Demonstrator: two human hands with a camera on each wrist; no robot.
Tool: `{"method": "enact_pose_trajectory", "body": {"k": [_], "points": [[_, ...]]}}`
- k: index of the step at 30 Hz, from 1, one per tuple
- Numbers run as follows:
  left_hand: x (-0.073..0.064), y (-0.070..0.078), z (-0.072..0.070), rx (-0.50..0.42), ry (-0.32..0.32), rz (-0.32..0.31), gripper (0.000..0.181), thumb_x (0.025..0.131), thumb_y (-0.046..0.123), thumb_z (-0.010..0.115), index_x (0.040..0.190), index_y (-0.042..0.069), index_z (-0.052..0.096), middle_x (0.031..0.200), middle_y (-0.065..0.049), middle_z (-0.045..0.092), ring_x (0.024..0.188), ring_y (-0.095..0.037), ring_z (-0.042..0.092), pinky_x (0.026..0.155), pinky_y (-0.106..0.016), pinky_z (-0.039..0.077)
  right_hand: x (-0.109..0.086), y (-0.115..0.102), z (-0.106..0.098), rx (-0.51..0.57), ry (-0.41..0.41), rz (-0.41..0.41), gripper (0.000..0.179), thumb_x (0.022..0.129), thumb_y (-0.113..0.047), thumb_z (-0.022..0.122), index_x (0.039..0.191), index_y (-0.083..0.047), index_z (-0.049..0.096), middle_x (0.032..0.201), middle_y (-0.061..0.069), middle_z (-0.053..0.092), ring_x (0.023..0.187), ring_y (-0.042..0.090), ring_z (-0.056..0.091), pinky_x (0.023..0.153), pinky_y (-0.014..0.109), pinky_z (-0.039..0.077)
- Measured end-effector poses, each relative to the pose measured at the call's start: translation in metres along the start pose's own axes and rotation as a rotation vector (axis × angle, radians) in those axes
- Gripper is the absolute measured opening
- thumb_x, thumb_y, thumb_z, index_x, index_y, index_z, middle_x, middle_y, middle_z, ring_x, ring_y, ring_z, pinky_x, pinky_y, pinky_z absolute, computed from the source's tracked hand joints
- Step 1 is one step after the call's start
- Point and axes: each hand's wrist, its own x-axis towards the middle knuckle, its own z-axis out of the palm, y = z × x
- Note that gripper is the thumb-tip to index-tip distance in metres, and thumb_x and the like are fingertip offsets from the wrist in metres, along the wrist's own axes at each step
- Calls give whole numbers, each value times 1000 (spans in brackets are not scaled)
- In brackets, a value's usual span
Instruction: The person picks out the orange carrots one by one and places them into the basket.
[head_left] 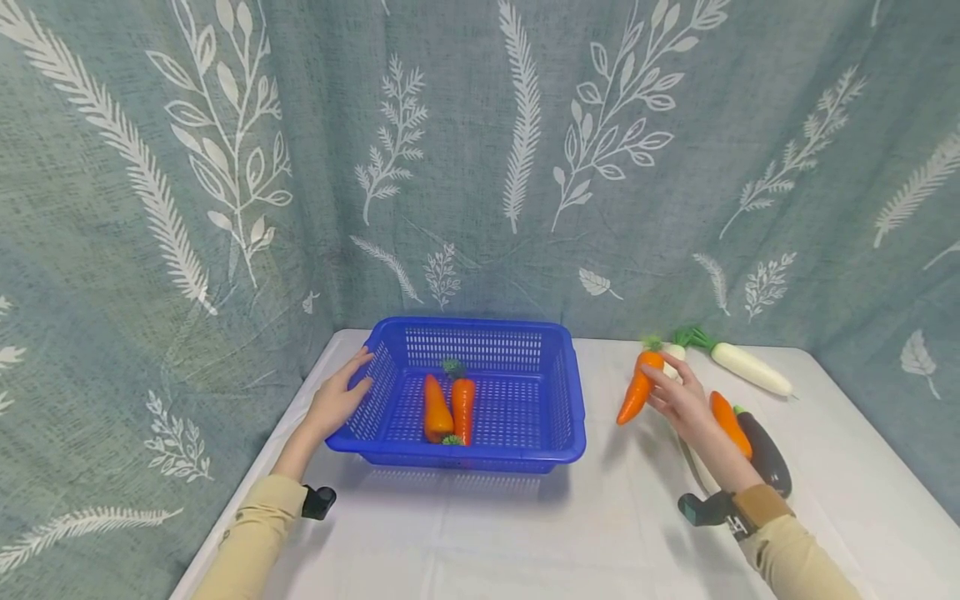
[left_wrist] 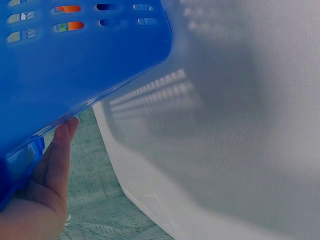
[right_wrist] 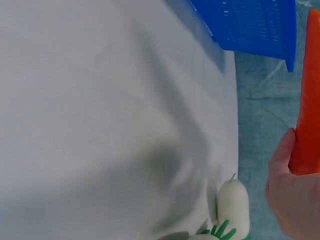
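A blue plastic basket (head_left: pixel 487 456) with slotted walls stands on the table. Inside it lie two orange carrots, one on the left (head_left: pixel 437 410) and one on the right (head_left: pixel 463 408). My left hand (head_left: pixel 337 400) holds the basket's left rim; in the left wrist view its fingers (left_wrist: pixel 59 160) touch the rim's edge. Right of the basket, my right hand (head_left: pixel 681 400) grips another carrot (head_left: pixel 637 392) above the table, green top up and tip slanting down left. The right wrist view shows this carrot (right_wrist: pixel 309 100) beside the thumb (right_wrist: pixel 283 150).
A white radish (head_left: pixel 750 368) with green leaves lies at the back right. Another white vegetable (head_left: pixel 677 353) is partly hidden behind my right hand. Near my right forearm lie an orange carrot (head_left: pixel 729 423) and a dark eggplant (head_left: pixel 763 454). A patterned green curtain (head_left: pixel 480 167) hangs behind the table.
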Motion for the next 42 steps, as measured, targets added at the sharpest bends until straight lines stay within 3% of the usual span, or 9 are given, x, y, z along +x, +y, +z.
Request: {"method": "enact_pose_trajectory", "body": {"k": [9,17,25,33,42], "points": [[2,-6,1,-4,-4,-1,47,102,11,43,146,-4,37,157,-21,25,139,-47,26,109,-63,24,-1,4,13,16,-26,-24,75,101,-16,53,157,-9,3,93,-12,62,84,3,64,82,19,52],[0,-5,2,-17,-5,-6,47,102,12,43,146,-4,37,157,-20,24,140,-46,25,111,-62,23,-1,10,30,3,-15,-41,67,100,-16,53,153,-6,12,91,-12,64,84,5,65,81,20,52],[-3,-10,4,-46,29,45,50,100,21,43,145,-1,40,157,-17,28,137,-49,28,105,-68,25,-4,10,48,-22,-23,-34,69,100,-17,55,154,-7,14,94,-8,61,84,6,64,82,20,52],[-1,-1,1,-19,-15,-14,47,103,12,44,146,-5,37,157,-21,24,139,-47,26,109,-64,24,-7,10,61,-25,-48,-51,69,100,-17,54,155,-7,13,97,-9,62,85,6,65,85,22,52],[0,0,-1,-11,-13,-15,47,103,10,43,146,-5,36,157,-21,24,139,-47,26,109,-64,24,-10,6,79,-1,-76,-68,65,100,-14,53,153,-5,16,100,-6,62,86,8,66,86,25,54]]}}
